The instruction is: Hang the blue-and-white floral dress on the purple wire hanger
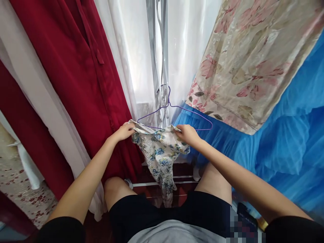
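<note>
A thin white garment (160,152) with a blue and yellow floral print hangs down between my hands. My left hand (126,131) pinches its top edge at the left corner. At the right, my right hand (187,134) has its fingers closed on the same edge. Just beyond the garment is a purple wire hanger (194,113), its hook up among pale hanging strips (163,60). The hanger's right end shows past my right hand. Its left end reaches the garment's opening; whether it lies inside or behind the cloth I cannot tell.
Long red cloth (68,60) hangs on the left beside white curtains (136,50). On the right hang a beige floral cloth (235,67) and blue tulle (278,145). A white bar (146,184) runs low between my knees. A dark object (246,216) lies by my right thigh.
</note>
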`<act>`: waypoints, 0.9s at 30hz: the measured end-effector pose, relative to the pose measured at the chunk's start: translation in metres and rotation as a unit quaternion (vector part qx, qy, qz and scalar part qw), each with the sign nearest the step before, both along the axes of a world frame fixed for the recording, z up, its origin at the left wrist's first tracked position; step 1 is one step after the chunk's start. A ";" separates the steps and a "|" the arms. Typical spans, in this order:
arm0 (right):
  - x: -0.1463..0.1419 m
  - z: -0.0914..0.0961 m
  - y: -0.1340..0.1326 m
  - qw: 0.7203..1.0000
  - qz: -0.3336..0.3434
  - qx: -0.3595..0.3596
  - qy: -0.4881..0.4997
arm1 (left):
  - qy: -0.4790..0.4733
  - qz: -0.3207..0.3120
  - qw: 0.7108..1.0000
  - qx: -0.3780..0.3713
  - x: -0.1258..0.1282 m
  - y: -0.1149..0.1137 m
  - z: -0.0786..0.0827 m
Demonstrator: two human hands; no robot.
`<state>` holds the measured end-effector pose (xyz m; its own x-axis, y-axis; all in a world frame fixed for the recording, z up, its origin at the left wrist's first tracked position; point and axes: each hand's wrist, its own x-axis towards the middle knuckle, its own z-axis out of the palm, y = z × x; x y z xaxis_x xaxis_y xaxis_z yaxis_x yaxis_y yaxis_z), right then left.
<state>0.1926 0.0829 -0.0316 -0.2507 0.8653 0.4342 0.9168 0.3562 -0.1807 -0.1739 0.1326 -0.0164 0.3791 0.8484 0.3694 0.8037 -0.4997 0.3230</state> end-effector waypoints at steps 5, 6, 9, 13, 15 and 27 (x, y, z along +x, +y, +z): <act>-0.002 -0.005 -0.003 1.000 -0.017 -0.009 0.017 | 0.014 -0.010 0.995 -0.095 -0.003 -0.004 0.007; -0.003 -0.004 -0.004 1.000 -0.018 -0.010 0.015 | 0.014 -0.017 0.994 -0.103 -0.007 -0.009 0.011; -0.010 -0.004 -0.008 1.000 -0.009 -0.005 0.012 | 0.016 -0.051 0.996 -0.071 -0.011 -0.030 0.030; -0.022 -0.002 -0.015 0.998 0.015 -0.021 0.049 | 0.023 -0.084 0.996 0.019 0.015 -0.060 0.061; -0.025 -0.001 -0.019 0.994 0.037 -0.042 0.098 | -0.003 -0.077 0.996 0.044 0.040 -0.068 0.067; 0.080 0.009 -0.008 0.931 0.051 0.155 0.327 | -0.081 0.044 0.980 0.174 0.085 -0.067 0.048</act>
<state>0.2727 0.0754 -0.0226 0.0811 0.6593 0.7475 0.6056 0.5631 -0.5623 -0.0890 0.0660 0.0313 0.2216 0.6870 0.6921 0.8013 -0.5328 0.2722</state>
